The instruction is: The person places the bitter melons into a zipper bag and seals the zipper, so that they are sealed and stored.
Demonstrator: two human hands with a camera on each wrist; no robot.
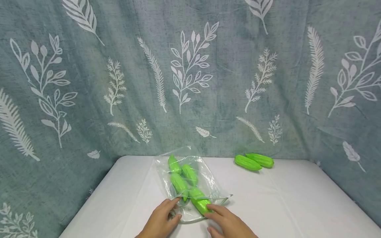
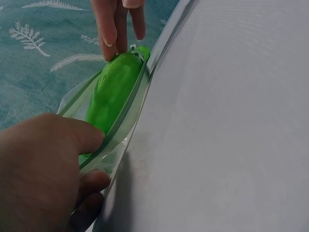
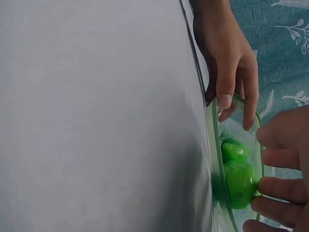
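Note:
A clear plastic zip bag [image 1: 209,177] lies on the table with its mouth towards me and several bright green, ridged, gourd-like vegetables [image 1: 178,183] inside. One such vegetable [image 1: 200,203] sits in the mouth. At the mouth's left side, my left hand [image 1: 162,216] pinches the bag's edge, its thumb over the rim in the left wrist view. My right hand [image 1: 227,221] is at the mouth's right side, its loosely extended fingers [image 3: 280,188] touching the bag's rim beside the vegetable in the right wrist view. Green zip strips [image 2: 120,118] run along the parted mouth.
Two more green vegetables, a front one [image 1: 247,162] and a rear one [image 1: 262,160], lie together at the table's back right. White cloth covers the table [image 1: 282,205]. A blue-green curtain [image 1: 208,82] with white leaf prints hangs behind and along both sides.

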